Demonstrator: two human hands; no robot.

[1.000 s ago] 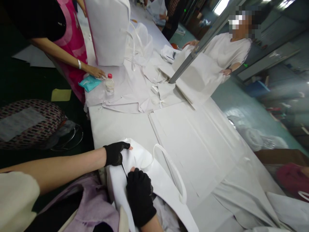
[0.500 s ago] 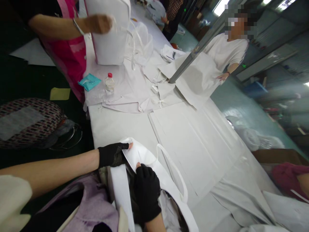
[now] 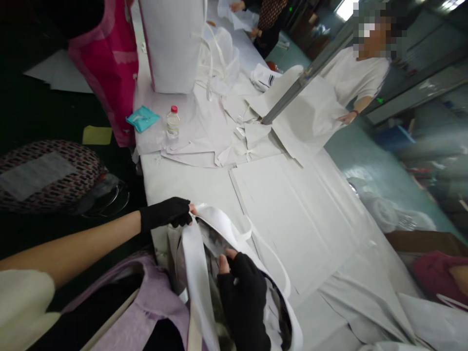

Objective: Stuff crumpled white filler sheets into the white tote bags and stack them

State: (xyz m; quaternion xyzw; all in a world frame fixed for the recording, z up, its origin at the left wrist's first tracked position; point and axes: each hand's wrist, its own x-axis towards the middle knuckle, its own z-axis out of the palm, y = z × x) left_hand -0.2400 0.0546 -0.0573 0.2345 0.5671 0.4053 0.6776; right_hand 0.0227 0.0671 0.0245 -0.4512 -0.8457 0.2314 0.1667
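Observation:
A white bag (image 3: 195,248) with a long gaping opening and a thin white strap handle (image 3: 272,253) lies at the near table edge, against my body. My left hand (image 3: 170,213), in a black fingerless glove, is closed on the bag's rim at the far end of the opening. My right hand (image 3: 243,297), gloved the same way, is over the opening beside the right-hand rim. Its thumb and forefinger are bent and slightly apart, with nothing visible between them; the other fingers are partly hidden. Greyish lining shows inside the bag.
White sheets cover the table (image 3: 292,209). A clear bottle (image 3: 173,124) with a red cap, a teal packet (image 3: 142,118) and a tall white bag (image 3: 175,48) stand farther off. A metal pole (image 3: 288,97) rises beyond. Co-workers are around the table; one holds a large pale sheet (image 3: 310,112).
My right hand has let go of the white rim and drawn back toward me over the opening. My left hand has shifted slightly up along the rim. The opening gapes wider at its far end.

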